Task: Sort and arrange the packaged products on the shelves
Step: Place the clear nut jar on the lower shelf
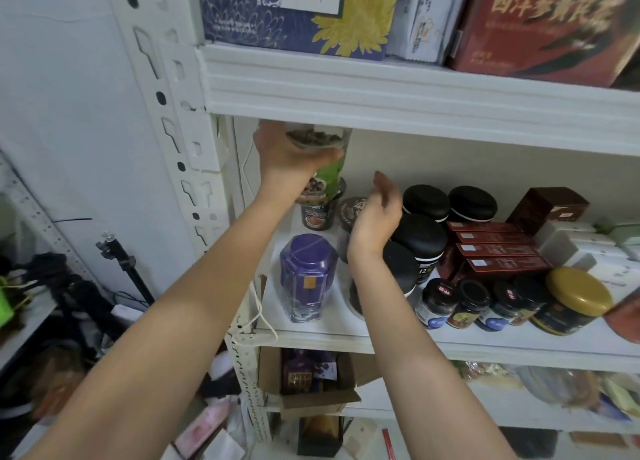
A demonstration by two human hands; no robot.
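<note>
My left hand grips a clear plastic jar of dark dried contents with a green label, held high just under the upper shelf at the back left of the middle shelf. Below it stands a jar with a dark label. My right hand hovers with relaxed fingers, holding nothing, above a dark patterned lid and beside black-lidded jars. A purple hexagonal tin stands near the shelf's front.
Red flat boxes, small dark jars and a gold-lidded jar fill the shelf's right side. Large boxes sit on the upper shelf. A cardboard box sits on the shelf below. A tripod stands at left.
</note>
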